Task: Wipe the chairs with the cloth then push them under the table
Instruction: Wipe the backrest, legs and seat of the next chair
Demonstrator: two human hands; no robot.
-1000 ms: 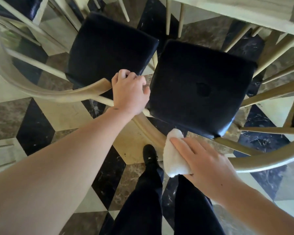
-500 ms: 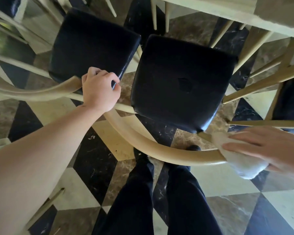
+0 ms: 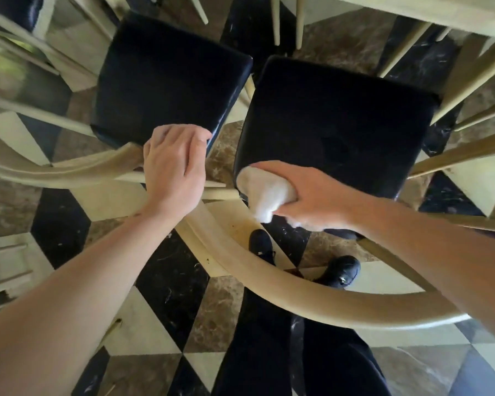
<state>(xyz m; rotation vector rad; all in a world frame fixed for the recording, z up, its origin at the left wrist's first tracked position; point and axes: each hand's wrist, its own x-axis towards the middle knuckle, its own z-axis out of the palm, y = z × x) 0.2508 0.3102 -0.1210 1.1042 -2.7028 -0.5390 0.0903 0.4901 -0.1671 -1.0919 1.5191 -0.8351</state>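
**Clerk:** Right hand, head view, item one: fingers and thumb wrapped round a bunched white cloth, pressing it down at the near left corner of the right chair's black seat. Purpose, as judged: the wad is gripped tight so that a firm pad meets the upholstery for wiping.

**Checker:** And the other hand?

**Clerk:** Left hand, item two: fingers curled over the end of the left chair's curved pale back rail, gripping it. Likely a brace, steadying that chair or the person's lean over the seats.

**Checker:** Location of the chairs?

**Clerk:** Item three: left chair's black seat lies just beside the right seat, a narrow gap between them. The right chair's back rail sweeps across in front of the person's legs and dark shoes, so the reach goes over it to the seat. Item four: table, pale edge at the upper right, beyond the seats. Both seats appear to stand out from under it, judged so that they can be reached for cleaning.

**Checker:** Floor?

**Clerk:** Item five: patterned floor in black, cream and brown marble shapes. Further pale chair legs and rails at the frame's edges; the count cannot be told.

**Checker:** Stage of work?

**Clerk:** Wiping of the right seat in hand; pushing under not yet done, by appearance.
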